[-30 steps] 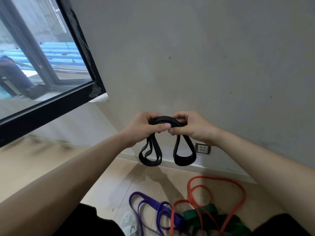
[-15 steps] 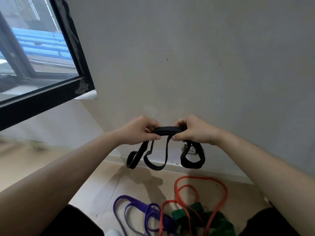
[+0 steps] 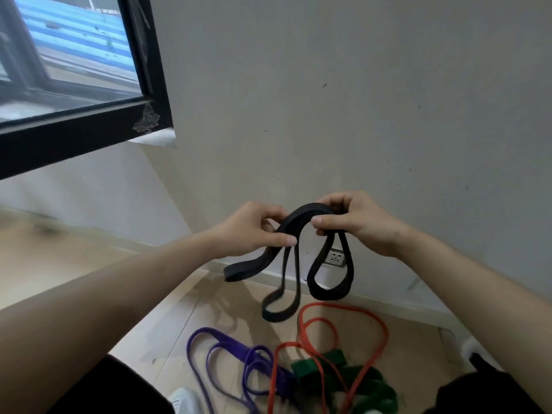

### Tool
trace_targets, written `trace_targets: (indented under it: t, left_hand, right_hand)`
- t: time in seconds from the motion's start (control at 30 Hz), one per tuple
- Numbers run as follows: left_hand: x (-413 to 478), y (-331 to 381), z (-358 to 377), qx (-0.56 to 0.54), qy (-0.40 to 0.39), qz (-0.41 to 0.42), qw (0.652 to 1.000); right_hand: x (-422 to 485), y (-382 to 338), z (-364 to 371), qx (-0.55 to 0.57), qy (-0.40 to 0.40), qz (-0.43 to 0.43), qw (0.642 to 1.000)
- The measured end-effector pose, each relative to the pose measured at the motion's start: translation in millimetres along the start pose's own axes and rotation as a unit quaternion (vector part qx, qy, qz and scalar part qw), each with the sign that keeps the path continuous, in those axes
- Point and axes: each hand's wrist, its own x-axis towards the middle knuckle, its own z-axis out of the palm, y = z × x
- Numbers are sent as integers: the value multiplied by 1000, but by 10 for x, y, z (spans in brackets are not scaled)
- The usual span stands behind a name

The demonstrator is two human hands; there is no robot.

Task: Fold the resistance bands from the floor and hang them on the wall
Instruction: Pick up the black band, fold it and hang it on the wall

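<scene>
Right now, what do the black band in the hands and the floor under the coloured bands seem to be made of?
The black band looks like matte rubber or latex: it arches limply between the left hand and right hand, its loops drooping. The floor appears to be pale wood-look planks or laminate, with faint seams and a soft sheen; which one is unclear.

A plain grey-white wall (image 3: 373, 100) with small dark marks. A black-framed window (image 3: 74, 138) at upper left shows blue roofing outside. Light wood-look floor (image 3: 74, 264); a wall socket (image 3: 337, 258) sits low, just above the skirting.
</scene>
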Motion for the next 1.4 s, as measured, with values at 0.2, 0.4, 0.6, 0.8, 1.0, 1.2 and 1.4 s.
trace_targets:
  t: [0.2,0.4,0.6,0.8,1.0,1.2,1.4]
  left_hand:
    - [-47,-23,112,-37,21,7,999]
    - [-8,69,100,-139,76,14,987]
    - [92,356,-3,-213,197,48,956]
    - [303,882,-219,-239,303,98,917]
    - [577,1605,-504,-214,342,165,900]
    - [799,2354,-812,-197,369,227,879]
    - [1035,3075,-1026,-189,424,284,839]
  right_hand:
    - [46,-70,107,46,36,-54,997]
    - [127,-163,4,144,149,-73,976]
    - [103,-270,-173,119,157,-86,977]
    - [54,-711,-362,99,207,-167,959]
    - [73,-1426,-606,32,301,-263,916]
    - [117,-2221,-929,-42,346,-347,871]
    - [237,-2944,-1173,-82,389,-400,826]
